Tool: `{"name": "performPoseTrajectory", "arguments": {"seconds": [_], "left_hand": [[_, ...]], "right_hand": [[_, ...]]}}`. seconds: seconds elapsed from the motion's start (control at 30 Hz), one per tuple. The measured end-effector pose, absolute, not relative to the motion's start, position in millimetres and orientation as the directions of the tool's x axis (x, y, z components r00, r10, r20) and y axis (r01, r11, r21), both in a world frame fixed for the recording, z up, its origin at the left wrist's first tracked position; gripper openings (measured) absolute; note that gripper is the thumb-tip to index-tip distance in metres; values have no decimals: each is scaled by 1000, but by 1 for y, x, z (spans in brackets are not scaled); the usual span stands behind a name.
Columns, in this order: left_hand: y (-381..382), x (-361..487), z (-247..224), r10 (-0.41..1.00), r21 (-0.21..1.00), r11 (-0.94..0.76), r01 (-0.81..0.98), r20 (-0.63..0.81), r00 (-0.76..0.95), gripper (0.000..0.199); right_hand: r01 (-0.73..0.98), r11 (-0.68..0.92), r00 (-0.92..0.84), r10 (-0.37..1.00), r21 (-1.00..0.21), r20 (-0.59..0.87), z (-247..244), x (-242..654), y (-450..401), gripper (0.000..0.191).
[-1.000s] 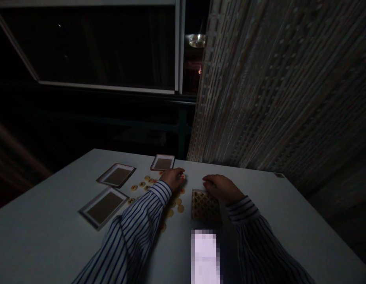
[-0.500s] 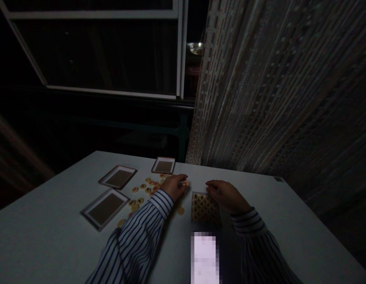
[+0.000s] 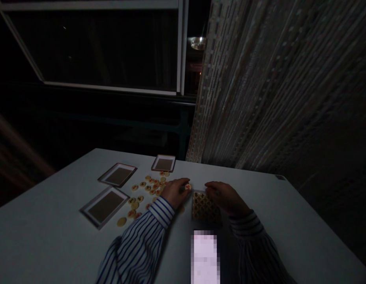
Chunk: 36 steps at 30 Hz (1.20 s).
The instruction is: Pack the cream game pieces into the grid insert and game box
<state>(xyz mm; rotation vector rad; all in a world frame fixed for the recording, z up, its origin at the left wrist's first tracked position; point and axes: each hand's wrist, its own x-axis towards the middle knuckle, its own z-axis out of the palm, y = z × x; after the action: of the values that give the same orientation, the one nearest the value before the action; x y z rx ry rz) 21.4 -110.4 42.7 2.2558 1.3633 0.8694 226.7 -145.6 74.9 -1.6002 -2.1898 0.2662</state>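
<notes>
My left hand [image 3: 174,192] pinches a Chinese chess piece [image 3: 188,187] with a red mark, just left of a shallow box [image 3: 192,215]. Rows of round pieces [image 3: 202,201] with dark marks fill that box. Over the box's upper right corner is my right hand [image 3: 226,196], its fingers bent and drawn together; whatever may be between them is hidden. To the left of my left hand lie several loose Chinese chess pieces [image 3: 148,188], some marked red, some dark, some showing a plain side. My left hand and sleeve cover part of them.
Three shallow trays stand on the white table [image 3: 46,221]: a near left one [image 3: 89,216], a far left one [image 3: 103,182] and a back one [image 3: 153,165]. A bright, pixelated rectangle [image 3: 204,256] is in front of the box. A string curtain [image 3: 230,98] hangs behind the table.
My left hand has moved slightly right, bringing the red-marked piece closer to the box. My right hand stays at the box's corner. The view has shifted slightly.
</notes>
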Motion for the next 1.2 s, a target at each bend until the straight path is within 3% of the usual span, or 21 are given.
{"name": "performPoseTrajectory", "arguments": {"seconds": [0.47, 0.87, 1.2], "left_hand": [[-121, 26, 18, 904, 719, -425, 549, 361, 227, 31], [-131, 32, -9, 918, 732, -384, 563, 369, 147, 31], [-139, 39, -19, 894, 680, -444, 583, 383, 234, 30]], "right_hand": [[872, 346, -284, 934, -346, 218, 73, 222, -144, 31], [890, 371, -308, 918, -266, 251, 69, 229, -146, 29], [892, 351, -294, 929, -284, 225, 69, 224, -142, 28]]}}
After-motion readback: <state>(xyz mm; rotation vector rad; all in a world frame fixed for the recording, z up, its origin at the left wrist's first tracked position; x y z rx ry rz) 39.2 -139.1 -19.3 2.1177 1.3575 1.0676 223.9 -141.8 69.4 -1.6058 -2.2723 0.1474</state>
